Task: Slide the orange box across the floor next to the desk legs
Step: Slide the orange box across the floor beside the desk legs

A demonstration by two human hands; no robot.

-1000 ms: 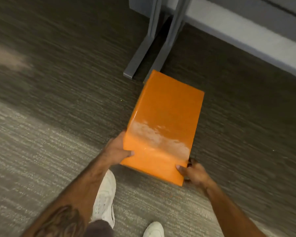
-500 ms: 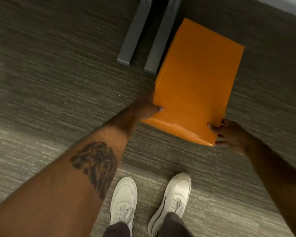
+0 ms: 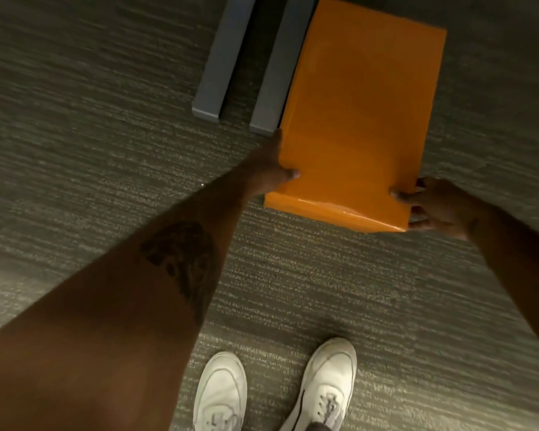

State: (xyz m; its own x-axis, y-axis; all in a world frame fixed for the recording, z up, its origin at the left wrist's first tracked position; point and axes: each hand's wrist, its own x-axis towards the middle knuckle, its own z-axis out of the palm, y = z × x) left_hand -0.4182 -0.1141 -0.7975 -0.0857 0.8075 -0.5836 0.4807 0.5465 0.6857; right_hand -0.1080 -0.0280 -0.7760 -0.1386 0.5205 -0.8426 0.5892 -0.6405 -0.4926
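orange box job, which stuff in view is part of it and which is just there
Part of the job: orange box; desk legs; left hand; right hand; carpet floor.
Just there: white shoes.

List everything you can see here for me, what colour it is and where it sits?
orange box: one, glossy orange, on the carpet, its left side along the nearer desk foot
desk legs: two grey bars, parallel, upper middle, left of the box
carpet: grey, striped, covers the whole floor
shoes: two, white, bottom centre
left hand: one, gripping the box's near left corner; forearm has a tattoo
right hand: one, gripping the box's near right corner
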